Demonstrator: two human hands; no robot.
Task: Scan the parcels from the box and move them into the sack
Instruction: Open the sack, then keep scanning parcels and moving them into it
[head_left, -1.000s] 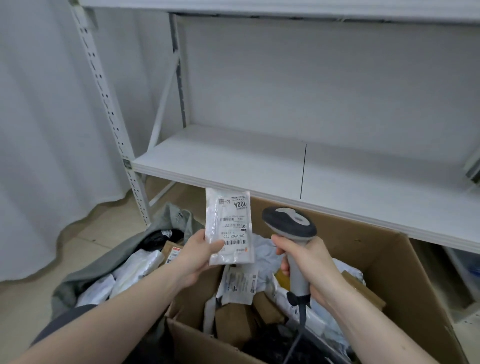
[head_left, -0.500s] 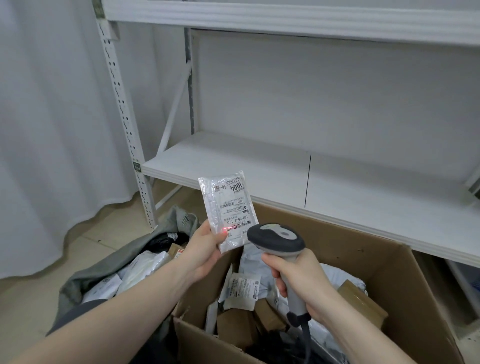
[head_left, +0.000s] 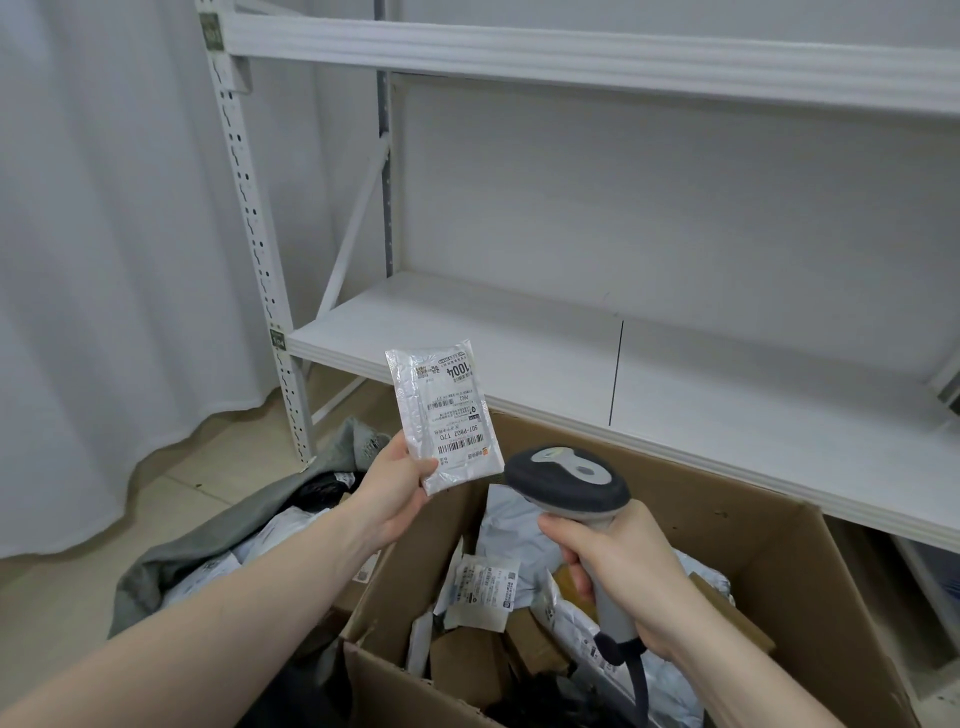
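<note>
My left hand (head_left: 396, 486) pinches the lower left corner of a small white parcel (head_left: 445, 412) with a printed label, holding it upright above the box's left rim. My right hand (head_left: 621, 566) grips the handle of a grey barcode scanner (head_left: 567, 483), whose dark head points at the parcel from the right. Below both hands stands an open cardboard box (head_left: 769, 561) with several white and brown parcels inside. To its left on the floor lies a grey sack (head_left: 208, 540), open, with several white parcels in it.
A white metal shelving rack (head_left: 571, 358) stands right behind the box; its lower shelf overhangs the box's far edge. A white curtain (head_left: 104, 234) hangs at the left. Beige floor shows between the curtain and the sack.
The parcel tilted with its top to the left and the scanner came close beside it. A red scan light showed on the label half a second ago and is gone now.
</note>
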